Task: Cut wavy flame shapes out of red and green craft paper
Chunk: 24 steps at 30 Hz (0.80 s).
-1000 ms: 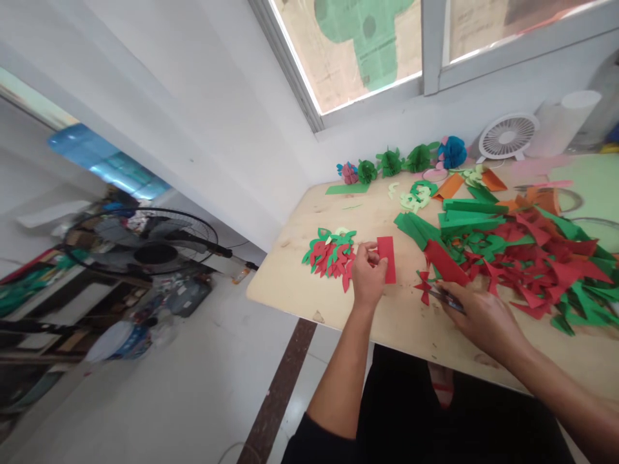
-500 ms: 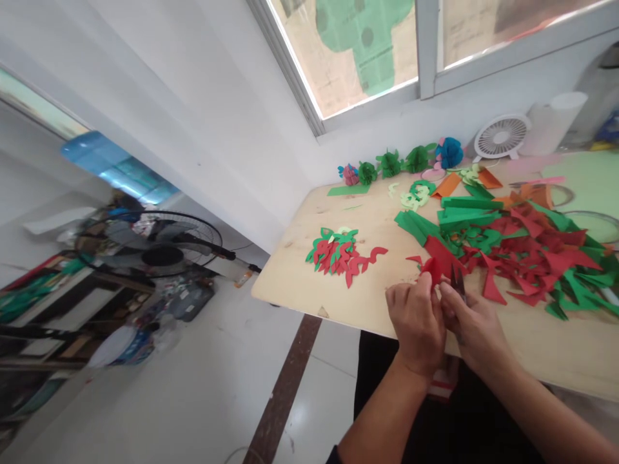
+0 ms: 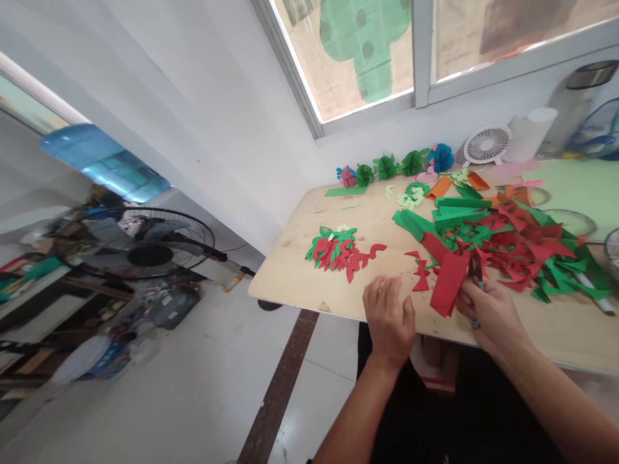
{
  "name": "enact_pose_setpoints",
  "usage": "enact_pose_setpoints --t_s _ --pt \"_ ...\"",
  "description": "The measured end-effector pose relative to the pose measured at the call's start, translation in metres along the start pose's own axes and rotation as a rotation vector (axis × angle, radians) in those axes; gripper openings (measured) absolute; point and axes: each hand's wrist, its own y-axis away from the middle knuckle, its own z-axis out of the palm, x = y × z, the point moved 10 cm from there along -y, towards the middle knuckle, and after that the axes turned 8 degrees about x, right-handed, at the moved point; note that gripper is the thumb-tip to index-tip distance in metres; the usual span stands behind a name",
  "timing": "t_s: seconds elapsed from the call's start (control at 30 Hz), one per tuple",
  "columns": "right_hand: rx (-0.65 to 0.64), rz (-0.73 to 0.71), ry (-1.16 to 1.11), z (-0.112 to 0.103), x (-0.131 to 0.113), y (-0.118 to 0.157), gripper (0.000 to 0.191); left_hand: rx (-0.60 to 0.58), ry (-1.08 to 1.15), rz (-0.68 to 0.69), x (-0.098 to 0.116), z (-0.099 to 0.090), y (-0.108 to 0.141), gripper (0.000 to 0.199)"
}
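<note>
My right hand [image 3: 491, 312] grips a pair of scissors [image 3: 476, 267], blades pointing away from me. A folded red paper strip [image 3: 449, 283] is held by the thumb and fingers of that same hand. Over the table's front edge, my left hand [image 3: 389, 316] has its fingers curled, thumb at their side; whatever they hold, if anything, is hidden. Beyond it lies a small pile of red and green paper cut-outs [image 3: 336, 251]. Red paper scraps [image 3: 420, 277] lie between my two hands, left of the strip.
Red and green offcuts [image 3: 522, 238] are heaped on the right of the wooden table [image 3: 290, 270]. Folded paper figures [image 3: 387, 167] line the wall, with a small white fan [image 3: 487, 145] beside them. A black floor fan [image 3: 149, 254] stands at left.
My left hand has come away from the red paper and moved left and slightly down. The red strip now stays in my right hand with the scissors. The view has shifted slightly.
</note>
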Motion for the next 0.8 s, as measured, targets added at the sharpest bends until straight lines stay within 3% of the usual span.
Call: enact_pose_setpoints --t_s 0.13,0.23,0.4,0.57,0.8 --pt "-0.003 -0.031 -0.017 -0.009 -0.01 -0.002 0.039 -0.345 -0.152 -0.038 -0.039 0.073 -0.011 0.062" --pt "0.008 -0.031 -0.037 -0.014 -0.013 -0.002 0.041 -0.432 -0.149 -0.08 -0.047 0.11 -0.023 0.066" --pt "0.054 -0.035 -0.092 -0.024 -0.017 -0.003 0.042 -0.412 -0.037 -0.109 -0.017 0.133 -0.027 0.061" --pt "0.081 -0.068 -0.118 -0.033 -0.02 -0.001 0.045 -0.346 0.075 -0.296 0.006 0.141 -0.017 0.059" --pt "0.081 -0.111 -0.028 -0.048 -0.034 -0.004 0.041 -0.317 0.367 -0.405 0.038 0.182 -0.034 0.062"
